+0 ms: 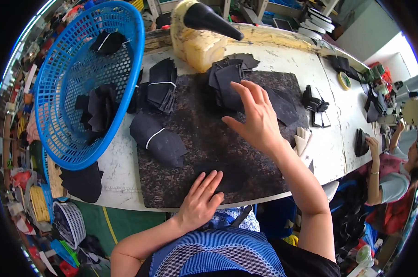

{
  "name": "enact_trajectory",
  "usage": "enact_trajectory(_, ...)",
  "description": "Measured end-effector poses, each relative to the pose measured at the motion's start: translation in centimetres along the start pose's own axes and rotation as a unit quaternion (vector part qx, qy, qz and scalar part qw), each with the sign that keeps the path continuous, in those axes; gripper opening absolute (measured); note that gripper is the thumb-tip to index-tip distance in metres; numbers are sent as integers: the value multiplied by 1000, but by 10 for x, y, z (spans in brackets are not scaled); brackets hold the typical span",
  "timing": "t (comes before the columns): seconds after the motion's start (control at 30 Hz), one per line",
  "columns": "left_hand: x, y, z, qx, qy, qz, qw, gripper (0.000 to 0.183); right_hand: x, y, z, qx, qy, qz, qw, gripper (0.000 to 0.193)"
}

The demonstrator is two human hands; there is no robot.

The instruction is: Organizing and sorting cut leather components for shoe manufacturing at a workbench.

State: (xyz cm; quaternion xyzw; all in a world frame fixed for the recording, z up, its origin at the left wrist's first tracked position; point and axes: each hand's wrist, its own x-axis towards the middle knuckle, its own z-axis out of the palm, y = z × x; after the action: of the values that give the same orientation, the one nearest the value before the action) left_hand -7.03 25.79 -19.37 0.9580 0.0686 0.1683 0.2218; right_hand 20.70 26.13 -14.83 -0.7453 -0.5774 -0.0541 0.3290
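My left hand (199,201) lies flat at the near edge of a dark mottled board (172,189), fingers stretched out. A darker patch beside its fingertips may be a black cut piece, but it blends into the board. My right hand (256,114) is raised over the board with fingers spread and nothing in them. Just beyond its fingers sits a stack of black cut pieces (225,81), and another black piece (282,107) lies to its right. Left of them are a black bundle tied with a white band (162,85) and a second banded bundle (158,141).
A blue plastic basket (137,87) with black pieces stands at the left. A yellowish container with a black spout (199,44) stands at the back. On the right are a banded black bundle (315,99), pale strips (302,141) and a co-worker's hand (372,145) near black pieces.
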Motion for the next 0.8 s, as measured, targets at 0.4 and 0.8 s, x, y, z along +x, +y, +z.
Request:
enact_trajectory(0.4, -15, -54, -55, -30, 174, 13, 984, 38, -33, -20, -48, 96, -107, -14, 989, 50)
enact_trajectory(0.8, -10, -145, -125, 102, 154, -179, 966, 40, -44, -47, -26, 232, -175, -17, 957, 26)
